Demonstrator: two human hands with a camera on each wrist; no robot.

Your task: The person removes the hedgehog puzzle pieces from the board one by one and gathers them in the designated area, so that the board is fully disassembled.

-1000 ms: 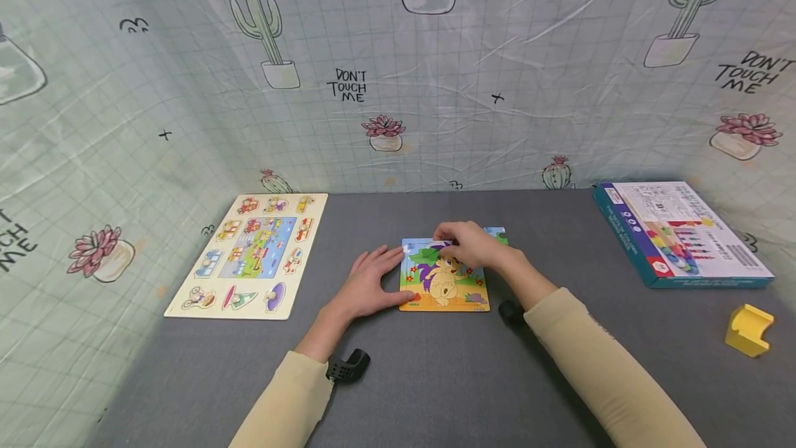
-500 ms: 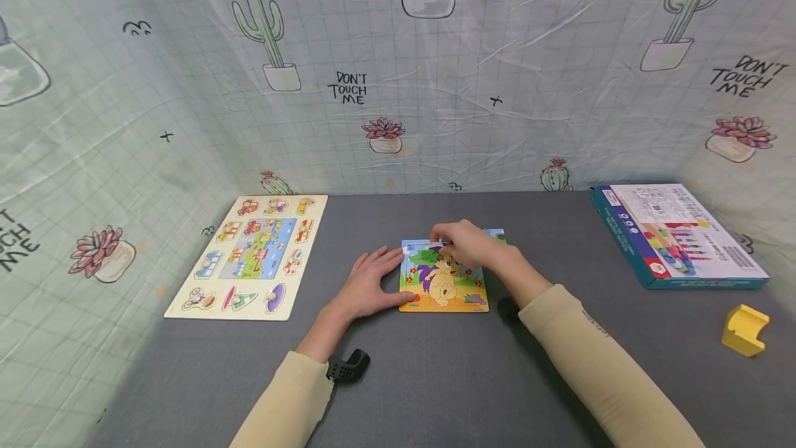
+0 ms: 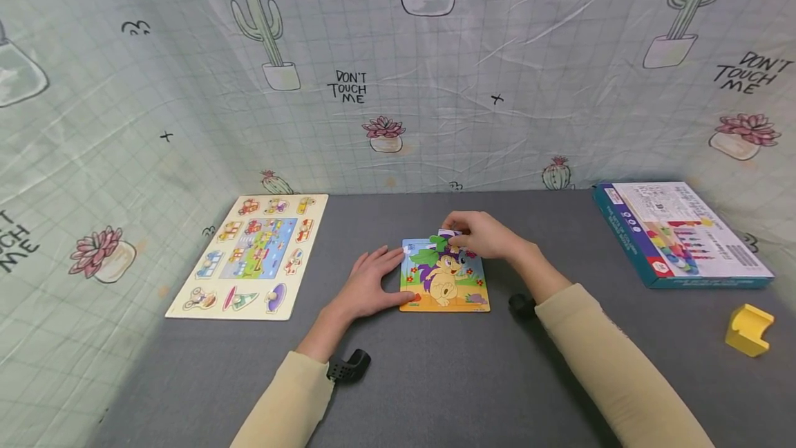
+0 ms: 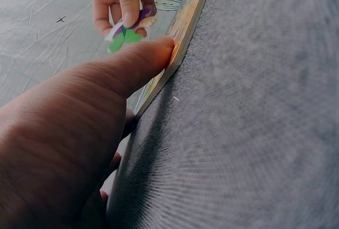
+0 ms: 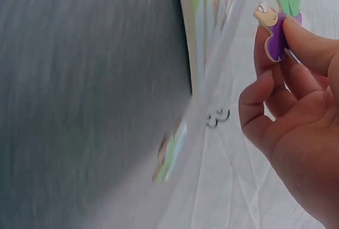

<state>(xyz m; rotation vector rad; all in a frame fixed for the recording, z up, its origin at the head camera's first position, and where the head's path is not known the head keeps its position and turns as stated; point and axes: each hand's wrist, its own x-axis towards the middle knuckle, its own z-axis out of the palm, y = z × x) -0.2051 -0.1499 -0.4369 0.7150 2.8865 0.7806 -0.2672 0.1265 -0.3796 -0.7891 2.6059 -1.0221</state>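
**"DON'T TOUCH ME" repeats on a cactus-print fabric backdrop (image 3: 298, 137)**

In the head view, black hand-drawn capitals spell "DON'T TOUCH ME" (image 3: 350, 86) on the fabric, stacked over three lines, at 11 o'clock. The same words stand toward 2 o'clock; at 9 o'clock the frame cuts them to their endings. Small black crosses (image 3: 497, 99) mark the fabric between 1 and 2 o'clock and between 9 and 10. At 3 o'clock, a teal cardboard box (image 3: 665, 209) carries a barcode (image 3: 743, 256) and printed lines too small to read.
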